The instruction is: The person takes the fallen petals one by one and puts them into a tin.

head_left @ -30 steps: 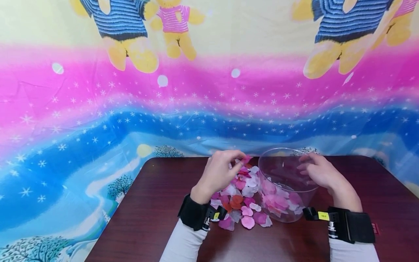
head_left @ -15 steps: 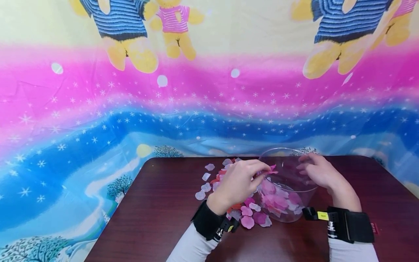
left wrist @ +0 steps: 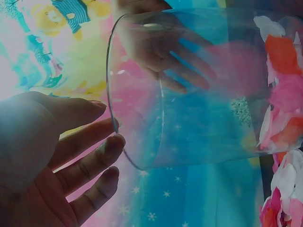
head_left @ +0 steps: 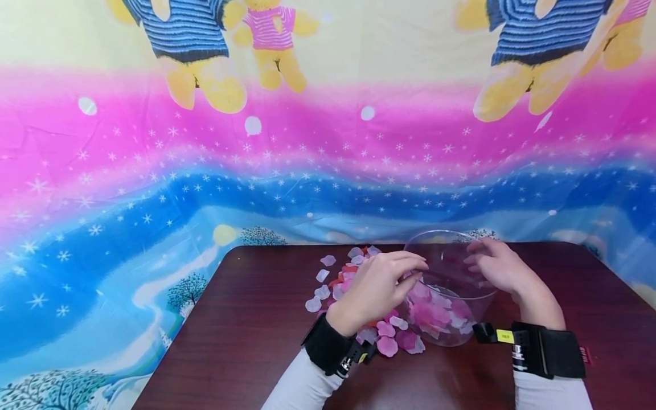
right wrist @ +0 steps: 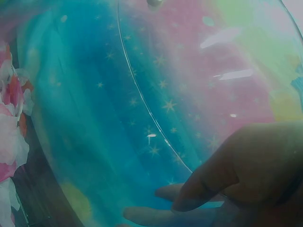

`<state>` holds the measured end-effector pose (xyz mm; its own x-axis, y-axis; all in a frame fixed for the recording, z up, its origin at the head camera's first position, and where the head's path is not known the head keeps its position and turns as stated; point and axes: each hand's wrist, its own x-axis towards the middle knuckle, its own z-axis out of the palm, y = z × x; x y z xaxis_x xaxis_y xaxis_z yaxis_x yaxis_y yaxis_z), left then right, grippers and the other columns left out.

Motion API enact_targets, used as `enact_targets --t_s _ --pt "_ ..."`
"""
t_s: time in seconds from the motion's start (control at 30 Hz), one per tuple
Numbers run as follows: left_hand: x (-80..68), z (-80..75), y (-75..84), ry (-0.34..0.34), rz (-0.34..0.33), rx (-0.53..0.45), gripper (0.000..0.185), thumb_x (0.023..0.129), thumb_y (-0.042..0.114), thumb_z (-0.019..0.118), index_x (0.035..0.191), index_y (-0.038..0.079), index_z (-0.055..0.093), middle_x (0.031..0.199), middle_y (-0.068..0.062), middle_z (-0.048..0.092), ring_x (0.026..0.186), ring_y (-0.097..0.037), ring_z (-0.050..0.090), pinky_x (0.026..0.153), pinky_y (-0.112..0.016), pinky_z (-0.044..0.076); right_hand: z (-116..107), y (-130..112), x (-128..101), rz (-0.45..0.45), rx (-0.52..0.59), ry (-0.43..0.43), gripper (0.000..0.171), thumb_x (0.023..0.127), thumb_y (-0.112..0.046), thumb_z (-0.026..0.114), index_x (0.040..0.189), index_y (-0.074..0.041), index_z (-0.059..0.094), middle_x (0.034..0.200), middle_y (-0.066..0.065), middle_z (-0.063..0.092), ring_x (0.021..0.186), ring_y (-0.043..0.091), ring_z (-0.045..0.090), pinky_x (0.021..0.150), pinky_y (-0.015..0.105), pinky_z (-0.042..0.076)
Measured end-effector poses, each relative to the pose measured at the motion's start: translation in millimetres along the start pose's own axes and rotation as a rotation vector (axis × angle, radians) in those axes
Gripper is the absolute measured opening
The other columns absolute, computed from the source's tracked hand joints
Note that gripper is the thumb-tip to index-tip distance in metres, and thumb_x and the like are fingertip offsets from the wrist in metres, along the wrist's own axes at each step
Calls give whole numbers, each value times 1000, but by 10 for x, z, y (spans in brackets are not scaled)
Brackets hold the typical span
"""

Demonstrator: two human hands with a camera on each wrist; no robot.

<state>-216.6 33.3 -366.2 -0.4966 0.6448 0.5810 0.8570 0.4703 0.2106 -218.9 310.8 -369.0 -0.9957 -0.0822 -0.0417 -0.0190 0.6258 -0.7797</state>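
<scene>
A clear plastic tub (head_left: 446,293) stands upright on the table, with pink, white and red petals (head_left: 433,313) inside its lower part. My left hand (head_left: 379,285) is at the tub's left rim; the left wrist view shows its fingers (left wrist: 102,153) apart and holding nothing. A blurred pink petal (left wrist: 239,66) appears inside the tub in that view. My right hand (head_left: 504,276) rests against the tub's right side near the rim, its fingers spread along the wall. Loose artificial petals (head_left: 388,346) lie in a heap left of the tub, partly hidden by the left hand.
The dark wooden table (head_left: 230,336) has rounded far corners. Behind it hangs a cloth backdrop (head_left: 307,159) with bears and snowflakes. Several stray petals (head_left: 314,304) lie left of the heap. Each wrist wears a black strap (head_left: 548,350) with a small camera.
My left hand has moved right from the heap to the tub's rim with a pink petal, then let it go inside. The right hand has stayed on the tub's side.
</scene>
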Motion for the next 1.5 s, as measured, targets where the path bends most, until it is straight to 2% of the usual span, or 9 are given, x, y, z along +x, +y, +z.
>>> enact_targets --t_s 0.27,0.37,0.47,0.63,0.77,0.87,1.07,1.3,1.5 --pt "-43 -195 -239 77 -72 -63 21 98 14 70 118 16 76 121 4 72 83 -4 64 59 -13 41 -4 -3 17 6 8 -11 45 107 -9 32 144 16 32 136 41 51 124 55 54 85 52 58" --pt "-90 -290 -403 92 -140 -105 19 97 11 71 116 13 76 118 3 72 78 -2 62 63 -15 46 -4 -5 23 10 15 -12 45 106 -8 32 144 16 33 136 41 51 124 55 54 85 52 58" --pt "-173 -368 -582 84 -250 -116 21 97 12 71 117 16 75 119 3 71 69 -2 59 61 -18 46 -2 -4 26 10 21 -11 44 105 -7 31 143 16 33 136 41 51 124 55 54 84 51 58" --pt "-341 -394 -846 -8 -423 -89 23 100 21 69 123 22 72 120 5 67 65 -9 56 60 -28 43 0 2 19 5 26 -4 44 105 -6 31 143 16 33 135 41 51 123 55 54 84 51 59" --pt "-438 -289 -1040 -115 -498 -45 21 97 19 71 118 18 74 116 0 71 89 -16 67 77 -38 53 -1 12 4 6 17 -3 44 106 -7 31 144 15 33 135 41 51 123 55 54 84 52 58" --pt "-514 -191 -1158 -216 -563 -38 23 95 18 75 117 13 74 117 -7 71 105 -25 67 86 -46 53 0 21 -7 11 10 -7 44 106 -7 30 144 15 33 136 41 51 123 55 54 85 52 58" --pt "-599 -98 -1270 -361 -676 -54 34 87 14 82 118 7 71 110 -12 70 96 -26 64 83 -48 53 -1 15 -7 13 10 -3 43 106 -7 30 144 15 33 136 40 51 123 55 54 85 52 58" --pt "-641 -14 -1351 -415 -728 -72 36 84 13 84 117 4 70 104 -9 72 94 -22 65 87 -48 53 -8 5 -3 6 19 -4 43 105 -6 30 143 15 33 136 41 50 123 55 54 85 52 58" --pt "-656 39 -1360 -418 -740 -90 25 85 11 83 108 7 75 104 -6 71 89 -20 62 80 -41 55 -7 5 -2 10 27 -7 43 105 -5 30 143 15 33 136 41 50 123 55 54 85 52 58"
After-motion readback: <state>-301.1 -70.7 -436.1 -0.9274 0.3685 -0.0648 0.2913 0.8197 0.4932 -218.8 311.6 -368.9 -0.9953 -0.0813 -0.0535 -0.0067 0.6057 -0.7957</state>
